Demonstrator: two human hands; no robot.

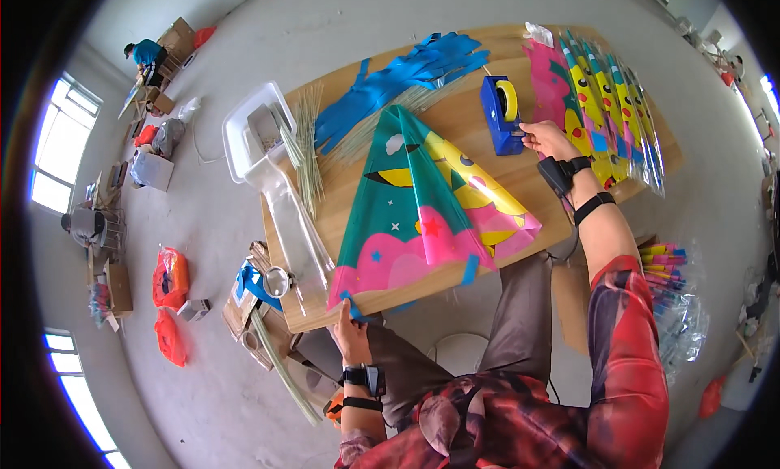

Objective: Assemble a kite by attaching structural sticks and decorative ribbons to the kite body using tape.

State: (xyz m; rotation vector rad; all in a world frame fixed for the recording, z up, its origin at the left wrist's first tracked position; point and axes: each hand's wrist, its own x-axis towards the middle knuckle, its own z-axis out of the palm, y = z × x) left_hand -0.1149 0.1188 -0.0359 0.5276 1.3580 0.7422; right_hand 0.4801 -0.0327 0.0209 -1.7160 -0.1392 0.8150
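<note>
A folded kite sail (398, 201) of thin green, pink and yellow printed film lies on the wooden table in front of me. Blue tabs (470, 270) stick out along its near edge. My left hand (351, 339) pinches the sail's near left corner, at a blue tab by the table edge. At the far right of the sail, my right hand (548, 139) has thumb and fingers closed at the front end of a blue tape dispenser (495, 116). A yellow-rimmed tape roll (507, 100) sits in it. The tape end between my fingers is mostly hidden.
Blue strips (406, 75) and thin pale sticks (308, 144) lie at the back. A white tray (230, 148) and clear plastic film (284, 201) are on the left. Wrapped kites (605, 95) are stacked right. A cardboard box (570, 306) stands below the table.
</note>
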